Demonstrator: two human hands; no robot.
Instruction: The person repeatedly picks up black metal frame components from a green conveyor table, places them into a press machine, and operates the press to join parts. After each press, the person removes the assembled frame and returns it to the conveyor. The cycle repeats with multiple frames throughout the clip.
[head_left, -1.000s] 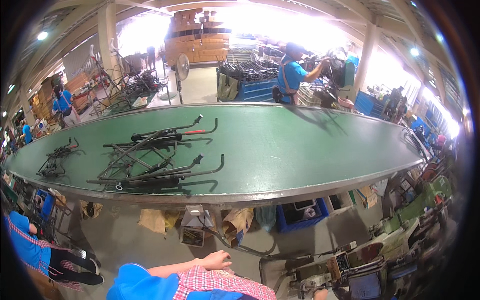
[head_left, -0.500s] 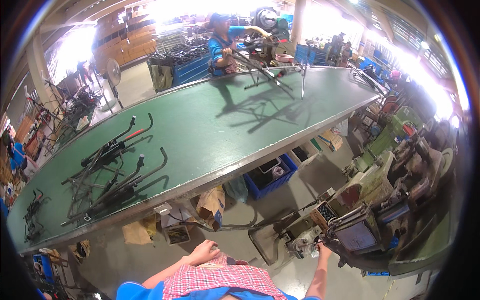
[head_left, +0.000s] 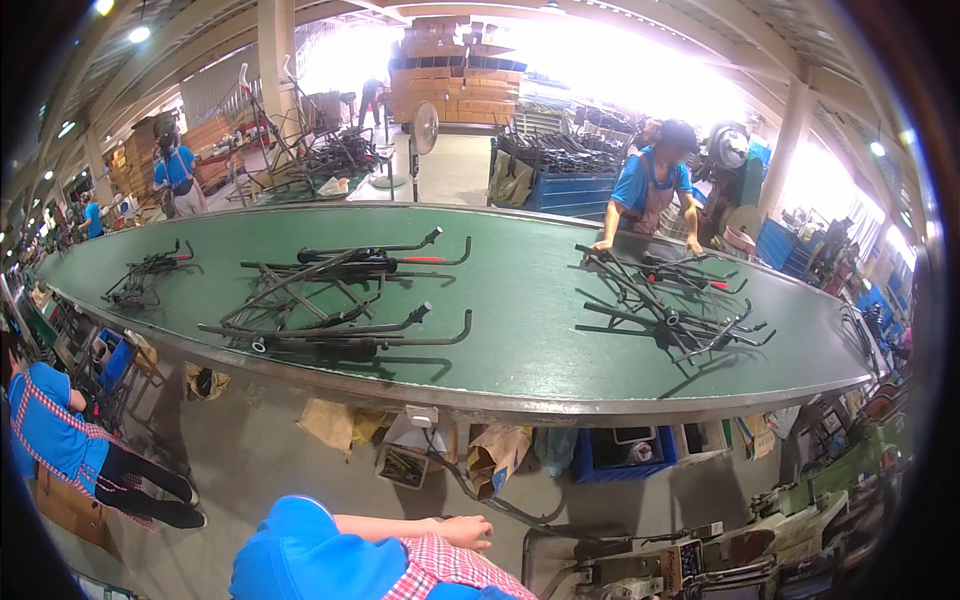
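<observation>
My left hand (head_left: 466, 531) is held in front of my checked apron (head_left: 455, 568), its fingers curled inward; whatever they hold, if anything, is hidden. Nothing of my right hand shows. Beyond my left hand stands a long green-topped table (head_left: 530, 340). Folded dark metal tube frames (head_left: 330, 332) with bent handle tubes lie on its left half, and a smaller dark frame (head_left: 150, 275) is farther left. Across the table, a co-worker (head_left: 655, 185) touches another dark tube frame (head_left: 655, 308) lying on the right part.
Green machinery (head_left: 800, 520) fills the lower right. Under the table sit a blue crate (head_left: 625, 455), a paper bag (head_left: 497, 455) and a small box of parts (head_left: 402, 466). At lower left stands another person (head_left: 65, 425) in a checked apron. A fan (head_left: 424, 128) is behind the table.
My view has swung left, and my right hand, earlier at the machine, has left the picture. The co-worker's frame, earlier held up and tilted, now rests on the table.
</observation>
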